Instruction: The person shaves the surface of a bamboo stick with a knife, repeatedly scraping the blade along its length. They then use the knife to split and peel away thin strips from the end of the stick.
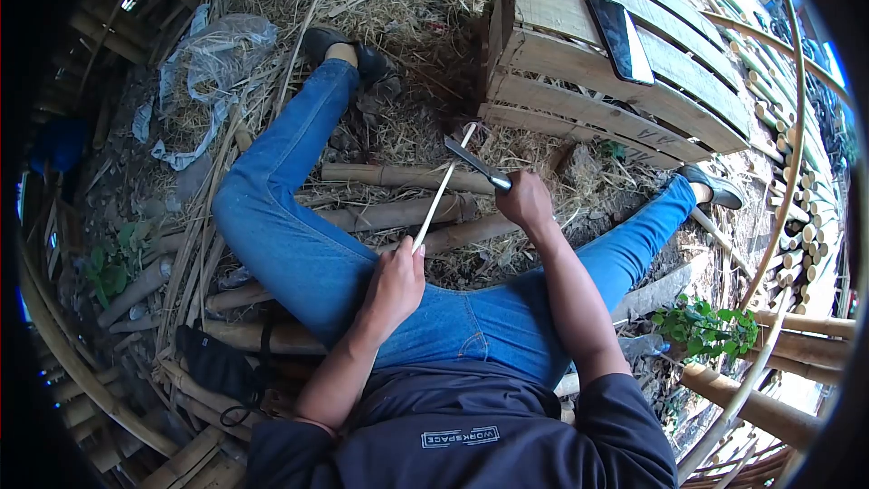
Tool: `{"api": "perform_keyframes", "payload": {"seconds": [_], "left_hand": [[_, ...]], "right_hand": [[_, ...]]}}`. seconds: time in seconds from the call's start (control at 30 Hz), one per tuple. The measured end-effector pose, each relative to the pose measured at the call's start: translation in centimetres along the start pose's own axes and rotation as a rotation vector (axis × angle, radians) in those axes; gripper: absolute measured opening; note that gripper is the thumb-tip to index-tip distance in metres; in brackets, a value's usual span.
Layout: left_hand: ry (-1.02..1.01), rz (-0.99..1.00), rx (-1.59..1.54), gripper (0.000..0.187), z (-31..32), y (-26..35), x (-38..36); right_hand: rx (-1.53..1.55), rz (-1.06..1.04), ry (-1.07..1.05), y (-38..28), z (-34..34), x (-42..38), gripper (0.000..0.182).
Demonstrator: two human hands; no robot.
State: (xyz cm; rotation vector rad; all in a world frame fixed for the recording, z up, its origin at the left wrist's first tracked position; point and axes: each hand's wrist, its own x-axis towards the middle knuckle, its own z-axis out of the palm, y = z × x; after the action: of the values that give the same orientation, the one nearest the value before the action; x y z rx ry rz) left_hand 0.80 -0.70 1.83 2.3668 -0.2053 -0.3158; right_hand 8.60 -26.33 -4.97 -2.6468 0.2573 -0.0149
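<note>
My left hand [398, 279] is closed round the near end of a thin, pale bamboo strip [436, 199], above my left thigh. The strip slants up and away to a tip near the foot of the wooden crate. In my right hand [528, 204] is a knife [475, 163], its handle mostly hidden by my fingers. Its dark blade points up and to the left, crossing the strip near the far end. Both hands are between my spread legs in blue jeans [299, 226].
A slatted wooden crate [561, 54] stands ahead on the right, with a phone [621, 40] on top. Bamboo poles [398, 176] lie between my legs. Crumpled clear plastic [222, 54] is at the left, a black pouch [217, 364] lower down. Stacked bamboo [808, 231] is far right.
</note>
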Motion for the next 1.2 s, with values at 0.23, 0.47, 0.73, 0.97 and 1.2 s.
{"api": "perform_keyframes", "payload": {"seconds": [0.23, 0.47, 0.73, 0.97, 1.2], "left_hand": [[0.024, -0.002, -0.096, 0.022, -1.4, 0.6, 0.9], [0.301, 0.254, -0.082, 0.021, -2.2, -0.7, 2.2], [0.28, 0.387, -0.071, 0.034, -3.4, 0.4, 2.6], [0.201, 0.411, -0.016, 0.015, -3.2, 0.1, 2.6], [0.217, 0.567, 0.107, 0.038, -3.8, 1.3, 2.4]], "right_hand": [[0.313, -0.017, -0.163, -2.3, -2.6, -1.4, 0.039], [1.177, -0.065, -0.538, -7.9, -5.9, -4.7, 0.044], [1.469, 0.03, -0.562, -8.7, -4.5, -4.0, 0.054], [1.306, 0.087, -0.309, -9.5, -3.2, -3.8, 0.05], [1.277, 0.049, -0.175, -12.2, -2.0, -4.3, 0.05]]}}
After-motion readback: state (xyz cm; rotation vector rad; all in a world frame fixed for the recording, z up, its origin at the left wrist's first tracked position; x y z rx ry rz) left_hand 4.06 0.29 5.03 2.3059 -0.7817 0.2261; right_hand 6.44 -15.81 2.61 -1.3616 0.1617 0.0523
